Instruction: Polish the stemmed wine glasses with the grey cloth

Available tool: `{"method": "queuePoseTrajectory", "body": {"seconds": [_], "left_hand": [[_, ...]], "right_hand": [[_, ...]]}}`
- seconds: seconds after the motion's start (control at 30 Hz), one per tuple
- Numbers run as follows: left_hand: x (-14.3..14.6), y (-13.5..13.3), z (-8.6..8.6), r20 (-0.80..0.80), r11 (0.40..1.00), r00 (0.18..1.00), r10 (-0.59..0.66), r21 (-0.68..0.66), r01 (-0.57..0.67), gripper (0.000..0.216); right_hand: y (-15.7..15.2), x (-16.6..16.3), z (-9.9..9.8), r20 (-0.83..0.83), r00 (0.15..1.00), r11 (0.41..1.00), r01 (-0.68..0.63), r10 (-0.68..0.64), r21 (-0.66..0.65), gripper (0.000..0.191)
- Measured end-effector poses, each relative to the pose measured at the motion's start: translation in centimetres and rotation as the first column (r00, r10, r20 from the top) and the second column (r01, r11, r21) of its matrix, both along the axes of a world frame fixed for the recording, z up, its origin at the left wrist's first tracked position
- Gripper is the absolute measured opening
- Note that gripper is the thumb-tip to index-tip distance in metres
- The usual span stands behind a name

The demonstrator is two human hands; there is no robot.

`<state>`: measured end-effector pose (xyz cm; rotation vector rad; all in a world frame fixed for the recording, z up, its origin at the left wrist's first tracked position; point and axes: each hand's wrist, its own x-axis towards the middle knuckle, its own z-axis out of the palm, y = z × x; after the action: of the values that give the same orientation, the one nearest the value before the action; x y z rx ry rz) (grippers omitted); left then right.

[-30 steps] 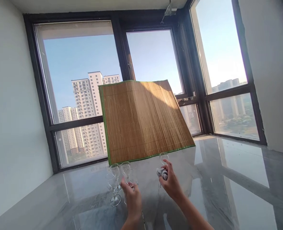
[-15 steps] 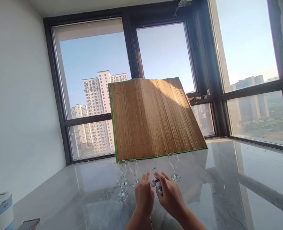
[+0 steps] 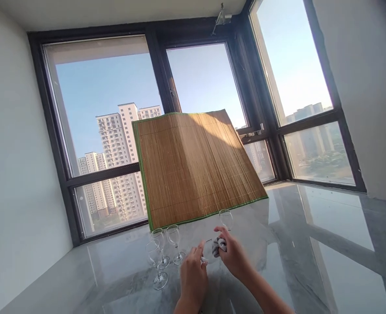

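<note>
My left hand (image 3: pixel 193 277) is closed round a clear wine glass (image 3: pixel 207 252), held above the glossy grey table (image 3: pixel 310 261). My right hand (image 3: pixel 233 257) grips a small grey-and-white cloth (image 3: pixel 219 245) pressed into the glass's bowl. Three more wine glasses (image 3: pixel 162 253) stand upright to the left of my hands. A further glass (image 3: pixel 225 217) stands just behind my right hand. A bamboo mat (image 3: pixel 193 165) with green edging leans upright behind the glasses.
Large dark-framed windows (image 3: pixel 114 131) fill the far wall and the right corner, with tower blocks outside. A white wall (image 3: pixel 12 174) borders the table on the left, another on the right.
The view has swung left and back between frames. My left hand lifted a glass from the group and brought it to the cloth; both hands now work together on it.
</note>
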<state>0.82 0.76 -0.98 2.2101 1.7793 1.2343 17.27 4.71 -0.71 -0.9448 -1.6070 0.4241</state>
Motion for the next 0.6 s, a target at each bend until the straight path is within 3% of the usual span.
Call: {"method": "queuePoseTrajectory", "body": {"seconds": [0.23, 0.33, 0.47, 0.53, 0.6], "left_hand": [[-0.2, -0.2, 0.4, -0.001, 0.999, 0.999, -0.038, 0.034, 0.038, 0.064], [0.0, -0.1, 0.4, 0.107, 0.998, 0.993, -0.048, 0.04, 0.044, 0.06], [0.7, 0.0, 0.5, 0.394, 0.997, 0.919, -0.029, 0.074, 0.0, 0.053], [1.1, 0.1, 0.5, 0.514, 0.998, 0.857, -0.035, 0.062, 0.003, 0.055], [1.4, 0.2, 0.3, 0.61, 0.999, 0.79, -0.054, 0.028, 0.047, 0.059]], "right_hand": [[-0.5, -0.1, 1.0, -0.364, 0.896, 0.927, -0.334, 0.255, -0.172, 0.054], [-0.7, 0.4, 1.7, -0.458, 0.87, 0.94, -0.291, 0.182, -0.18, 0.052], [-0.5, 0.7, 1.9, -0.463, 0.886, 0.983, -0.065, -0.024, -0.174, 0.052], [-0.5, 0.4, 1.6, -0.46, 0.888, 0.978, -0.093, -0.002, -0.185, 0.057], [-0.7, -0.3, 1.2, -0.482, 0.87, 0.949, -0.234, 0.107, -0.212, 0.064]]}}
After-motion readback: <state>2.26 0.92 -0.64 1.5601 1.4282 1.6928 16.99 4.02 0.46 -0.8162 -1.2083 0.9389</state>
